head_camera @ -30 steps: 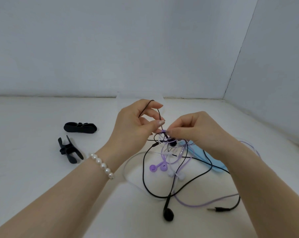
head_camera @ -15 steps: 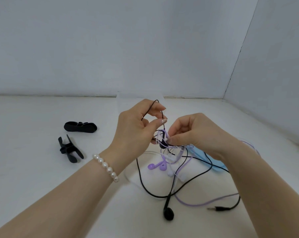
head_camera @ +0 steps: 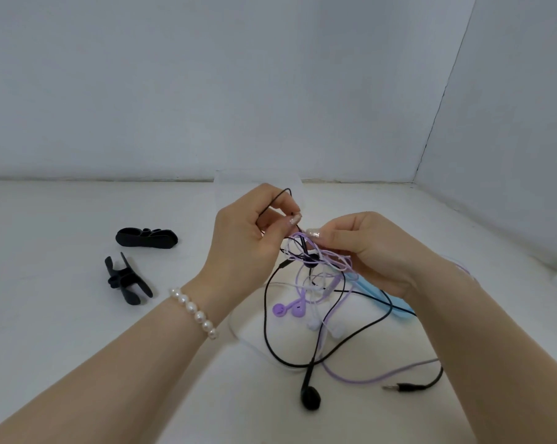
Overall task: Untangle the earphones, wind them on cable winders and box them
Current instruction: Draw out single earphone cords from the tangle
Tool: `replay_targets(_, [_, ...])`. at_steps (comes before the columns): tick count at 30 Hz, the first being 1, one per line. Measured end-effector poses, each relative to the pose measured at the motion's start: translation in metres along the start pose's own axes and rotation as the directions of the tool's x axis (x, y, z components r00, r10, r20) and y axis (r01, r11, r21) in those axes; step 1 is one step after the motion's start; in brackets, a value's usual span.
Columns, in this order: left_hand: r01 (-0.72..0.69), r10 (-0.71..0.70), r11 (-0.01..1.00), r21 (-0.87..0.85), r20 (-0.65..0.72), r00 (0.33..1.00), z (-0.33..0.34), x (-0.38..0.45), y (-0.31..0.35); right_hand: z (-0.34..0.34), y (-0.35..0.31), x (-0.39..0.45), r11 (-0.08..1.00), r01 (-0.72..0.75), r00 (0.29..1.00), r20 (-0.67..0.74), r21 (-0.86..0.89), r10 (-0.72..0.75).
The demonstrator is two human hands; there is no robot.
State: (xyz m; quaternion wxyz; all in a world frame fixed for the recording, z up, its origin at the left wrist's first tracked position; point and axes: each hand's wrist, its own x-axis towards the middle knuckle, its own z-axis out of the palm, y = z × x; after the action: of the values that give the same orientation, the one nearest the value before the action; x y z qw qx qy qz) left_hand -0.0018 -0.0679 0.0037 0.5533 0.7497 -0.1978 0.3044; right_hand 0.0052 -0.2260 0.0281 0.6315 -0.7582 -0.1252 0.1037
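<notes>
White tabletop (head_camera: 62, 315), pale walls — both hands' fingers pinch tangled earphone cords (head_camera: 312, 261).

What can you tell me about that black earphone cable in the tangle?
The black earphone cable is thin, glossy and rubbery-looking. The left hand pinches a raised loop of it, and it runs into a knot with purple and white cords by the right hand. From there it hangs in a wide loop onto the white table, ending in one black earbud lying flat and a metal jack plug near the right forearm.
</notes>
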Motion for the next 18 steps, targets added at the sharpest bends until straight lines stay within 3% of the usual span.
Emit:
replay_targets(5, [-0.136,0.137,0.99,0.038,-0.013,0.991,0.0017,-0.0018,-0.0005,0.0015,0.0007,0.0015,0.995,-0.055,0.998,0.009,0.084,0.055])
replay_targets(9, [-0.146,0.147,0.989,0.026,-0.028,0.989,0.0039,-0.003,0.0008,0.0027,0.0029,0.0027,0.98,-0.035,0.997,-0.079,-0.193,0.02])
replay_targets(14, [0.013,-0.013,1.0,0.002,-0.107,0.994,0.0011,0.0015,-0.0017,0.0026,-0.0035,-0.0046,0.988,-0.049,0.995,0.08,-0.145,0.061])
replay_targets(18, [0.133,-0.14,0.988,-0.084,-0.095,0.986,0.0007,0.0031,0.0012,0.0013,-0.0043,-0.0033,0.969,0.0,0.999,0.034,-0.246,0.008])
